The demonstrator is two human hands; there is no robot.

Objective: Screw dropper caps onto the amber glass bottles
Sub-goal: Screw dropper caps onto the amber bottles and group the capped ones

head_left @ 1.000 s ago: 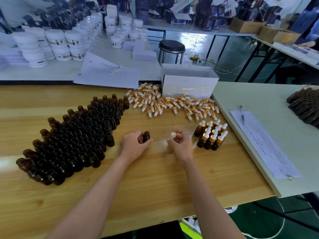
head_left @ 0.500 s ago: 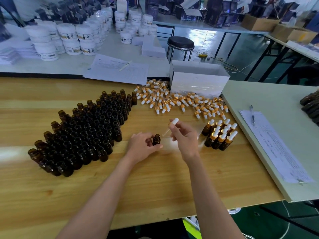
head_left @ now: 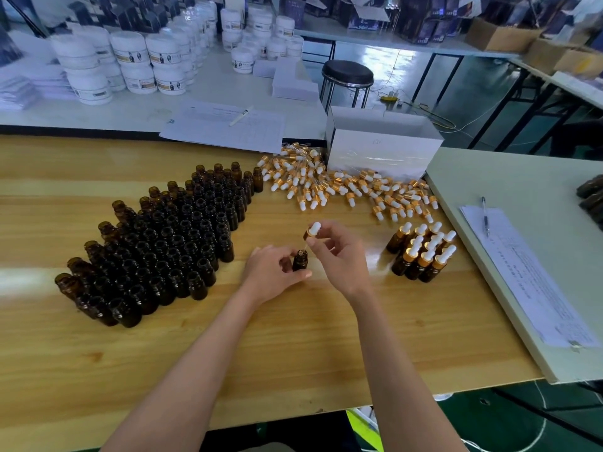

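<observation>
Amber bottle (head_left: 300, 261): held upright on worktop (head_left: 293, 337) by left grip (head_left: 272, 272), fingers curled round it. Dropper cap (head_left: 313, 230): pinched by raised right grip (head_left: 339, 251), tilted above bottle's mouth.

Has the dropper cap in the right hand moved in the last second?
Yes. The dropper cap has shifted left, away from the capped bottles, and now sits above the open bottle the left hand holds.

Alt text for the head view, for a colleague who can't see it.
The left hand holds an amber bottle upright while the right hand pinches a dropper cap above its mouth. Uncapped bottles stand left, capped bottles right.
</observation>
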